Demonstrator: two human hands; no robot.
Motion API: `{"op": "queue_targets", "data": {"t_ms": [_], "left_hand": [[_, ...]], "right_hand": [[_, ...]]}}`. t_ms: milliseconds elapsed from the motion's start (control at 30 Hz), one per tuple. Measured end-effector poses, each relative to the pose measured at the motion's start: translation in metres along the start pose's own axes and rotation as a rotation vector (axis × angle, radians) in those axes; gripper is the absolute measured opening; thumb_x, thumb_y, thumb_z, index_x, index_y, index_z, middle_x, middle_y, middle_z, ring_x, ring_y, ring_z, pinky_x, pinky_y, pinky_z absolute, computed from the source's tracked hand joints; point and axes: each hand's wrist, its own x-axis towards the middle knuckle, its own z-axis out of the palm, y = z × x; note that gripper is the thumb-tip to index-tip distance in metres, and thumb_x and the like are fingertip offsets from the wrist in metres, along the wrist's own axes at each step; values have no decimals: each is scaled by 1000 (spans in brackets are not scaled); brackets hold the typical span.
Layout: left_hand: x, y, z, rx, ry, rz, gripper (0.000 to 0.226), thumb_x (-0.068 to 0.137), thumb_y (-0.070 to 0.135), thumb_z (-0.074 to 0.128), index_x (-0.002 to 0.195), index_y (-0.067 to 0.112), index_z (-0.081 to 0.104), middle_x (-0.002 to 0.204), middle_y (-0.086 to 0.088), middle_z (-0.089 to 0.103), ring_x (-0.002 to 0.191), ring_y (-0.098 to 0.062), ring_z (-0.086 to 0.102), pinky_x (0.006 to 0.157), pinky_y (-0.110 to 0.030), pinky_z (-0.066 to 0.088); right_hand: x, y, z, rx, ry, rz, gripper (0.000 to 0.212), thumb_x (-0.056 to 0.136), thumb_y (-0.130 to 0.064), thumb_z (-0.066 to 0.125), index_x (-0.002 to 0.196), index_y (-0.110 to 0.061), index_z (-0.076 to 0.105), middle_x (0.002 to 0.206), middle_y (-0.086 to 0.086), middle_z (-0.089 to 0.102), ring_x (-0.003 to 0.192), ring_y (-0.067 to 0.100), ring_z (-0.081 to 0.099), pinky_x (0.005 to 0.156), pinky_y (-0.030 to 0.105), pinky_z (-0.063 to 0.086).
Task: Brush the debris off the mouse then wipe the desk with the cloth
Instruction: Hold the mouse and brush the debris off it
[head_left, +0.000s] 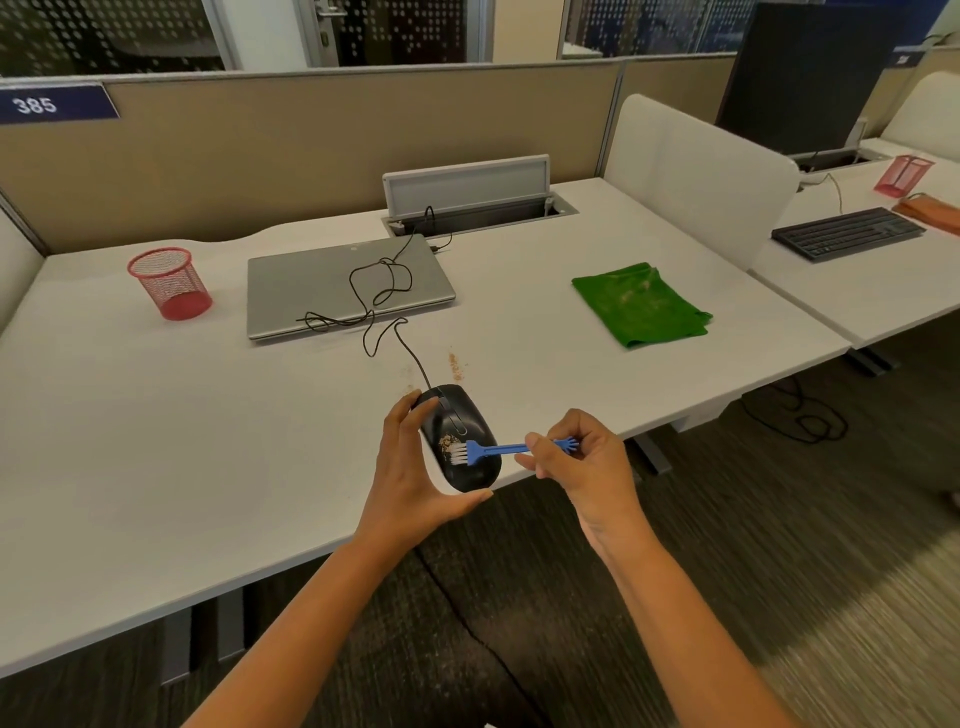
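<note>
A black wired mouse (467, 415) is held near the desk's front edge, gripped from its left side by my left hand (415, 467). Brown debris (447, 441) lies on the mouse's back. My right hand (582, 457) pinches a small blue brush (493, 450) by its handle, and the white bristles touch the mouse beside the debris. More brown crumbs (455, 365) lie on the white desk (156, 441) just beyond the mouse. A green cloth (641, 304) lies flat on the desk to the right.
A closed grey laptop (311, 296) sits behind the mouse, with the black mouse cable (379, 291) looped over it. A red mesh cup (171, 283) stands at the left. An open cable tray (478, 208) is at the back. The neighbouring desk holds a keyboard (847, 234).
</note>
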Motion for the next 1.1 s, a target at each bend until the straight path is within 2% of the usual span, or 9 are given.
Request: {"op": "queue_targets", "data": {"t_ms": [133, 233, 333, 433, 533, 700, 967, 1100], "left_hand": [[0, 1, -4, 9, 11, -4, 100, 54, 54, 77, 132, 43, 15, 145, -4, 22, 135, -20, 25, 108, -47, 32], [-1, -1, -4, 34, -16, -26, 98, 55, 57, 75, 131, 41, 16, 148, -6, 21, 140, -23, 14, 110, -56, 21], [-2, -3, -3, 80, -60, 9, 95, 56, 59, 74, 132, 36, 21, 150, 1, 14, 142, -18, -1, 114, -52, 2], [-2, -4, -1, 97, -57, 38, 99, 57, 58, 74, 134, 35, 17, 149, 3, 12, 142, -17, -5, 114, -47, -5], [0, -3, 0, 99, -53, 35, 99, 57, 59, 73, 134, 39, 15, 150, 1, 13, 142, -15, -6, 113, -43, -8], [2, -3, -4, 102, -55, 28, 100, 57, 60, 73, 134, 42, 12, 152, -4, 13, 142, -16, -6, 113, -45, -9], [5, -3, -7, 143, -66, 63, 100, 58, 61, 71, 135, 38, 13, 151, 1, 6, 142, -16, -7, 113, -47, -9], [4, -6, -9, 165, -62, 65, 101, 58, 62, 70, 136, 40, 10, 150, 8, 1, 142, -15, -8, 113, -45, -9]], "right_hand": [[2, -3, -8, 10, 51, 3, 23, 80, -1, 65, 65, -9, 49, 44, -5, 56, 54, 8, 65, 84, 42, 55], [4, -5, -11, 30, 81, 3, 24, 81, 0, 63, 65, -9, 48, 43, -5, 55, 51, 7, 63, 86, 46, 53], [3, -6, -8, 27, 60, 2, 24, 81, 0, 64, 64, -10, 49, 44, -6, 56, 53, 7, 63, 85, 46, 53], [0, -5, -3, 10, 25, 23, 23, 80, -2, 66, 65, -10, 50, 47, -7, 58, 56, 7, 65, 86, 49, 53], [-1, -3, -4, -20, 42, 44, 23, 79, -3, 67, 65, -11, 50, 48, -7, 59, 56, 7, 65, 86, 51, 53], [0, -3, -13, -16, 114, 25, 28, 80, 2, 64, 62, -12, 48, 45, -7, 53, 50, 6, 59, 83, 46, 54], [6, -5, 8, 38, 65, 20, 26, 79, -5, 68, 61, -16, 52, 48, -8, 58, 55, 8, 65, 78, 37, 57], [6, -3, 5, -9, 101, 38, 25, 81, -2, 66, 64, -11, 50, 47, -10, 56, 53, 6, 64, 80, 44, 55]]}}
